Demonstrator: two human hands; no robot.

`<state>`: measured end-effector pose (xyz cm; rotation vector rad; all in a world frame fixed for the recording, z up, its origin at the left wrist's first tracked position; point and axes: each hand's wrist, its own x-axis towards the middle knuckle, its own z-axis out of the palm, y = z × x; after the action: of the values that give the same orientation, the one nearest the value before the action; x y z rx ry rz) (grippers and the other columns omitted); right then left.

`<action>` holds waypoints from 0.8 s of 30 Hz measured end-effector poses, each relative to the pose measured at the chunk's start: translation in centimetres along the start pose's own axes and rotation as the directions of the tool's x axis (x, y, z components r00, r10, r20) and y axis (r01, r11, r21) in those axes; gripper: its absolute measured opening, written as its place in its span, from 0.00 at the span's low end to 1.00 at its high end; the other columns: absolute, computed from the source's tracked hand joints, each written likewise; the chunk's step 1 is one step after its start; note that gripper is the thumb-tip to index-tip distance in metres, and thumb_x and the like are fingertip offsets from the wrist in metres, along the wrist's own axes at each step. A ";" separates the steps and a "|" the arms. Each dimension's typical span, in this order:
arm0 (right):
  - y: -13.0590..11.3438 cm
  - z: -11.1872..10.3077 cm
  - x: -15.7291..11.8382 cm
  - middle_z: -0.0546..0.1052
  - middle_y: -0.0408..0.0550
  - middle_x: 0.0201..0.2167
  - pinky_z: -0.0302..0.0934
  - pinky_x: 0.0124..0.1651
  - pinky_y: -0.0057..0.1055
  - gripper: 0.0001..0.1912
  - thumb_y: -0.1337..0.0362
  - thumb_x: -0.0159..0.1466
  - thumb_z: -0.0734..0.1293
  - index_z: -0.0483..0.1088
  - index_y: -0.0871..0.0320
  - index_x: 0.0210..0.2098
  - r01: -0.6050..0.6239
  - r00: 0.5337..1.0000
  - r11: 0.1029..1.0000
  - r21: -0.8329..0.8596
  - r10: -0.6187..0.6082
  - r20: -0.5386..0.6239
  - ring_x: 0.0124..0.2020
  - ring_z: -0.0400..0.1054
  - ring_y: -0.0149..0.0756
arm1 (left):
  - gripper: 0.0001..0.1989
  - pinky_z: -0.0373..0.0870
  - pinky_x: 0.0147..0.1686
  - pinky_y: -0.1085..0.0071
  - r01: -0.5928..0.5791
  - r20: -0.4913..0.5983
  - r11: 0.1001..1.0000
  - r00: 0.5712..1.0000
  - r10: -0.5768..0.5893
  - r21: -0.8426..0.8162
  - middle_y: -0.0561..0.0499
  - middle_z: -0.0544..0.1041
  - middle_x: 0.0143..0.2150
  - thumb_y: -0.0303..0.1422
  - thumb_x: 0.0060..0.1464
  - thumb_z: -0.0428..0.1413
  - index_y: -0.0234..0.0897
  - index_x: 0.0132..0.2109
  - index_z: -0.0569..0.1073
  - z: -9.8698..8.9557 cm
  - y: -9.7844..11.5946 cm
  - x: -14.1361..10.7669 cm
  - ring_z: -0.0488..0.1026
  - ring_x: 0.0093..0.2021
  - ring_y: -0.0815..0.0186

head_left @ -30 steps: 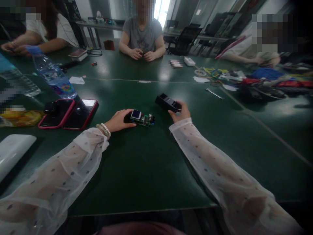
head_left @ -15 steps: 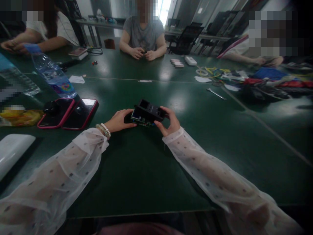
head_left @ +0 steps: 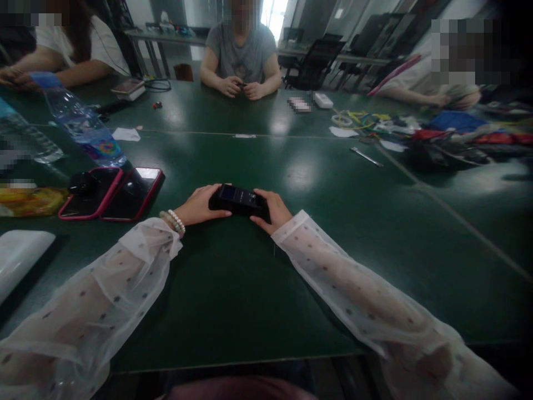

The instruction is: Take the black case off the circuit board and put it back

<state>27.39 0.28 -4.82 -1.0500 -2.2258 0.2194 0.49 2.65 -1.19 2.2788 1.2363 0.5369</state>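
Note:
A black box-shaped device with a small screen lies level between my hands, low over the green table. My left hand grips its left end, thumb along the near side. Around the right end are the fingers of my right hand, with the thumb at the near edge. The black cover hides the inside of the device. Whether its underside touches the table cannot be made out.
Two red-edged phones lie at the left, beside a water bottle and a yellow packet. A white object is nearer. Beyond are a wrench, tangled cables and a seated person opposite; others sit at both sides.
The black cover, tilted over a visible green circuit board before, now lies flat on the device, and the board is out of sight. My right hand has moved slightly left and down with it.

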 end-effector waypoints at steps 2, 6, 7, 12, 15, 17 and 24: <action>0.0 0.0 0.0 0.70 0.60 0.56 0.65 0.57 0.56 0.34 0.59 0.61 0.66 0.54 0.57 0.64 0.004 1.000 1.000 -0.008 -0.004 0.012 0.54 0.66 0.54 | 0.41 0.60 0.61 0.46 0.000 -0.002 1.000 1.000 0.000 0.015 0.38 0.70 0.61 0.52 0.50 0.62 0.38 0.65 0.61 0.1 -0.2 0.0 0.68 0.60 0.47; 0.0 -0.2 0.1 0.70 0.61 0.57 0.64 0.58 0.55 0.34 0.59 0.62 0.66 0.53 0.59 0.64 0.006 0.999 1.000 -0.024 -0.005 0.047 0.55 0.66 0.54 | 0.39 0.61 0.60 0.47 -0.012 -0.017 1.000 1.000 0.012 0.018 0.39 0.71 0.59 0.51 0.50 0.62 0.38 0.63 0.63 0.3 -0.6 0.2 0.69 0.59 0.48; 0.0 -0.2 0.1 0.70 0.61 0.57 0.64 0.59 0.55 0.34 0.59 0.62 0.66 0.53 0.59 0.64 0.009 0.999 1.000 -0.028 -0.007 0.049 0.55 0.66 0.54 | 0.38 0.61 0.60 0.47 -0.013 -0.017 1.000 1.000 0.014 0.018 0.38 0.72 0.59 0.51 0.50 0.62 0.37 0.63 0.63 0.3 -0.6 0.2 0.69 0.58 0.48; 0.0 -0.3 0.0 0.69 0.59 0.57 0.64 0.59 0.55 0.35 0.58 0.63 0.65 0.51 0.58 0.66 0.024 0.999 0.999 -0.049 -0.021 0.048 0.56 0.65 0.53 | 0.38 0.61 0.59 0.47 0.007 -0.012 1.000 1.000 -0.006 0.024 0.39 0.72 0.58 0.52 0.50 0.61 0.37 0.62 0.64 0.3 -0.5 0.2 0.69 0.58 0.48; -0.1 -0.4 -0.2 0.68 0.61 0.58 0.63 0.59 0.56 0.38 0.53 0.64 0.65 0.48 0.59 0.68 0.020 0.998 0.998 -0.067 -0.016 0.066 0.58 0.64 0.55 | 0.39 0.61 0.59 0.48 0.031 -0.003 0.999 1.000 -0.031 0.024 0.37 0.71 0.58 0.53 0.49 0.61 0.35 0.61 0.64 0.2 -0.3 0.1 0.68 0.58 0.47; -0.2 -0.4 -0.2 0.68 0.63 0.59 0.63 0.59 0.56 0.41 0.50 0.64 0.64 0.46 0.60 0.69 0.020 0.997 0.997 -0.074 -0.014 0.074 0.58 0.63 0.56 | 0.39 0.61 0.59 0.48 0.044 0.003 0.999 0.999 -0.044 0.028 0.37 0.71 0.58 0.54 0.48 0.61 0.35 0.60 0.65 0.2 -0.2 0.0 0.68 0.58 0.46; 0.1 0.1 -0.3 0.70 0.62 0.56 0.64 0.57 0.59 0.40 0.49 0.64 0.64 0.47 0.59 0.68 0.000 0.999 0.998 -0.061 0.003 0.050 0.56 0.65 0.58 | 0.40 0.59 0.61 0.46 0.030 0.014 0.998 0.999 -0.030 0.054 0.38 0.70 0.60 0.56 0.46 0.62 0.36 0.60 0.67 0.1 -0.1 -0.1 0.66 0.60 0.45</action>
<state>27.52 0.12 -5.07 -1.0896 -2.2896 0.1808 0.46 2.60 -1.36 2.3002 1.2903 0.4808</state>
